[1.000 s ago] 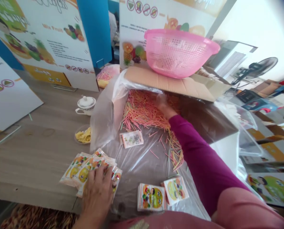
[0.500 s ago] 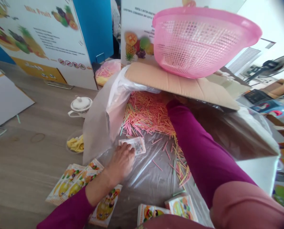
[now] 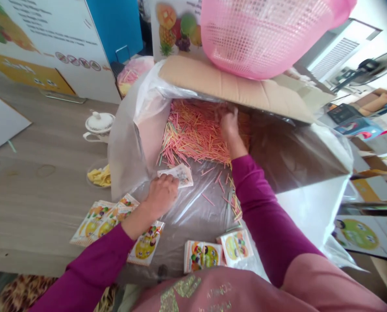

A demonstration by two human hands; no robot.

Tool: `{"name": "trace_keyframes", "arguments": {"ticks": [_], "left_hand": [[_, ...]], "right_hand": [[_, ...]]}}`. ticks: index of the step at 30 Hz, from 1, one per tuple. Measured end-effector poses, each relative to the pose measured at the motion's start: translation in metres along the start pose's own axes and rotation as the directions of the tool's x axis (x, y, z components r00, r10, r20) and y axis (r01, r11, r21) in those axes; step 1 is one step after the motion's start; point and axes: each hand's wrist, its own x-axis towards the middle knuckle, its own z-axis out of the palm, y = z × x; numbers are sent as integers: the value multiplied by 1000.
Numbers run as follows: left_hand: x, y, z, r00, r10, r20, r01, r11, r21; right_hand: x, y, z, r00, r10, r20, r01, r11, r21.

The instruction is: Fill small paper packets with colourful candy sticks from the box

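My left hand (image 3: 162,193) rests with curled fingers on a small printed packet (image 3: 177,175) lying on the clear plastic sheet (image 3: 193,216), its fingertips pinching the packet's near edge. My right hand (image 3: 230,125) reaches into the pile of pink, yellow and green sticks (image 3: 193,132) under the cardboard flap (image 3: 232,89); its fingers are buried among the sticks and partly blurred. A fan of colourful fruit-print packets (image 3: 105,219) lies beside my left forearm. Two small stacks of the same packets (image 3: 217,253) sit near my body.
A pink mesh basket (image 3: 261,30) stands on the cardboard flap. A white lidded cup (image 3: 98,125) and a small dish of yellow pieces (image 3: 99,177) sit on the wooden table (image 3: 40,173). Printed fruit boards (image 3: 50,43) stand behind. A fan (image 3: 372,65) and boxes crowd the right.
My left hand left the fanned packets, moved up to the single packet on the plastic and curled onto it. My right hand stayed in the stick pile. The view tilted down.
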Motion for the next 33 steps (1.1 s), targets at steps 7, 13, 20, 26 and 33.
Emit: {"name": "trace_keyframes", "arguments": {"ticks": [7, 13, 20, 26, 33], "left_hand": [[7, -4, 6, 996, -50, -69, 42, 993, -112], [6, -4, 14, 998, 9, -64, -9, 1000, -4], [18, -18, 13, 966, -113, -231, 30, 941, -336], [-10, -20, 15, 913, -183, -365, -109, 753, -649], [-48, 27, 36, 995, 40, -87, -50, 992, -117]], "right_hand": [[-139, 12, -4, 942, 313, 122, -327, 770, 549], [-202, 46, -3, 965, 150, 215, -208, 939, 275], [-202, 37, -3, 957, 141, 252, -235, 888, 395], [-211, -36, -5, 972, 98, 215, -206, 793, 574], [-234, -50, 5, 970, 88, 226, -207, 787, 582]]}}
